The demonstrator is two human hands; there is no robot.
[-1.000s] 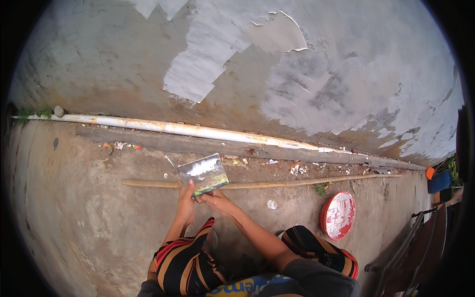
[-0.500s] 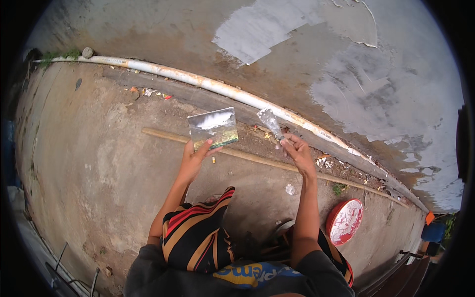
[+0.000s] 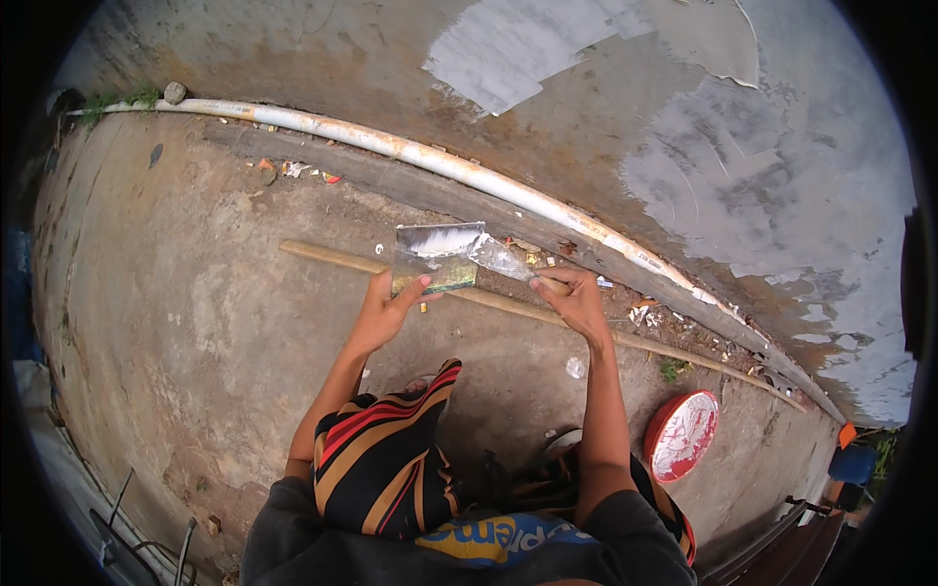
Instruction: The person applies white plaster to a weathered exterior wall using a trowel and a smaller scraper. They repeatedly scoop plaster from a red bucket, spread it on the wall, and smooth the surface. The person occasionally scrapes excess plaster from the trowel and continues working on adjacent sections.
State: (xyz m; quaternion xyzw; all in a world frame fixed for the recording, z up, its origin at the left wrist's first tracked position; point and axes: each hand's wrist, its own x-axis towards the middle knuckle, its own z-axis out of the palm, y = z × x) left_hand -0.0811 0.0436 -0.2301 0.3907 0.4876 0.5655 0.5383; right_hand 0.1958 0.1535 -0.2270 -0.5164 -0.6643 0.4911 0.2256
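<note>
A flat rectangular plate (image 3: 440,262) with white paste along its far part is gripped at its near left corner by my left hand (image 3: 386,311), thumb on top. My right hand (image 3: 578,305) is closed around the wooden handle of a putty knife (image 3: 503,258), whose paste-smeared blade points left. The blade's tip meets the plate's right edge, by the white paste. Both tools are held up above the ground in front of my knees.
A long pale pole (image 3: 518,307) lies across the ground beneath my hands. Beyond it a white pipe (image 3: 430,156) runs along the foot of a wall (image 3: 606,117) patched with white paste. To my right stands a red basin (image 3: 681,437) with white paste inside.
The putty knife has swung left and down, from standing apart to touching the plate. The plate has shifted slightly right and nearer, and its paste looks more spread out.
</note>
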